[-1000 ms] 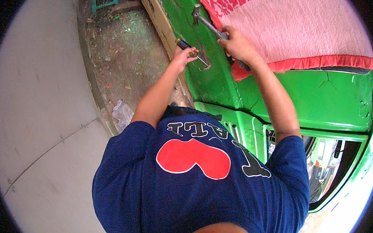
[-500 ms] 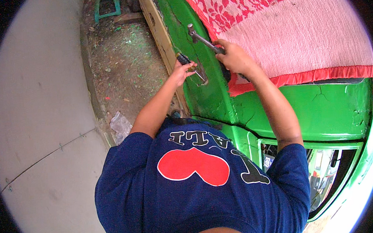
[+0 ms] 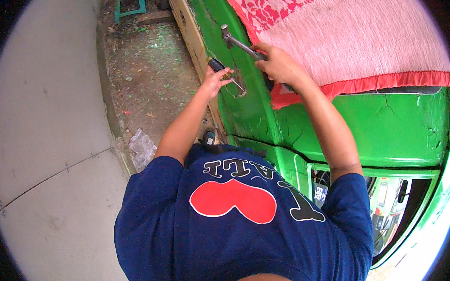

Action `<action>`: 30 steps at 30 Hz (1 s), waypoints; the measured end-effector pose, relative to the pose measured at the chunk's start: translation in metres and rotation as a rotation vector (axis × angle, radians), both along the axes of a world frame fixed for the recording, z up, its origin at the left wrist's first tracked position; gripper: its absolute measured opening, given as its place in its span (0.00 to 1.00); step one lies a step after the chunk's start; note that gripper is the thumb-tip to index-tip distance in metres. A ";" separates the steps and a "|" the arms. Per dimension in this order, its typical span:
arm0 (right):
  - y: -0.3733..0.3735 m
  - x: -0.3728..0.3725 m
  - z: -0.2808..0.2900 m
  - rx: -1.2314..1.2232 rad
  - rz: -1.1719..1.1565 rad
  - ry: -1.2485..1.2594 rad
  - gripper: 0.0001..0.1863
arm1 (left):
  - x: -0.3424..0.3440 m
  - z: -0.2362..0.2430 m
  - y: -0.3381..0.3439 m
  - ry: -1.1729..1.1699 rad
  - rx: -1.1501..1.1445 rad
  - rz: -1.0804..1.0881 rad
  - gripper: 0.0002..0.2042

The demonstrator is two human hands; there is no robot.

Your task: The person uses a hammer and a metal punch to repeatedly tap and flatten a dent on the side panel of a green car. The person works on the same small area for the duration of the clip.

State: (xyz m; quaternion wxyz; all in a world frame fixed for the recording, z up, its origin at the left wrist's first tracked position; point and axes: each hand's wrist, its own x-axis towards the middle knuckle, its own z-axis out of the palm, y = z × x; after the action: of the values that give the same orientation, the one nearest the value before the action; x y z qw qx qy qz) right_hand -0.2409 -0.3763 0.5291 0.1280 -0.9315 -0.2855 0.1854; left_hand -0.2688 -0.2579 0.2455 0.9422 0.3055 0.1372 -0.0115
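My left hand is closed around a screwdriver with a dark and yellowish handle. Its thin metal shaft slants down to a chipped patch on the green vehicle body. Farther right, my right hand grips a hammer by its dark handle. The steel head is raised above the green panel, apart from the screwdriver. Cracks run through the paint around the chipped patch.
A pink and red cloth covers the vehicle at the right. Along its left side runs a cream panel. A grey wall stands at the left, with a plastic bag on the ground beside it. A teal stool is at the far end.
Both hands and their tools appear slightly higher and farther left in the picture, as the whole view has shifted a little. The grips on both tools are unchanged.
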 end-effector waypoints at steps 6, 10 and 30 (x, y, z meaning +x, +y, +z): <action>-0.009 -0.001 -0.006 0.008 0.002 0.008 0.26 | 0.001 0.000 -0.005 -0.060 0.048 -0.020 0.19; -0.003 -0.005 -0.004 -0.035 0.002 0.022 0.25 | 0.011 -0.002 -0.002 -0.081 0.144 -0.092 0.18; 0.073 0.054 -0.021 -0.215 0.050 0.308 0.25 | 0.012 -0.030 -0.021 -0.095 0.261 -0.213 0.17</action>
State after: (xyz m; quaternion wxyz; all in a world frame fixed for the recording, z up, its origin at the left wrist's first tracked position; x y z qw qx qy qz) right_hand -0.1866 -0.3030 0.5080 0.0652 -0.8930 -0.2642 0.3584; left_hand -0.2566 -0.2785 0.2153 0.8933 0.4384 0.0599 -0.0790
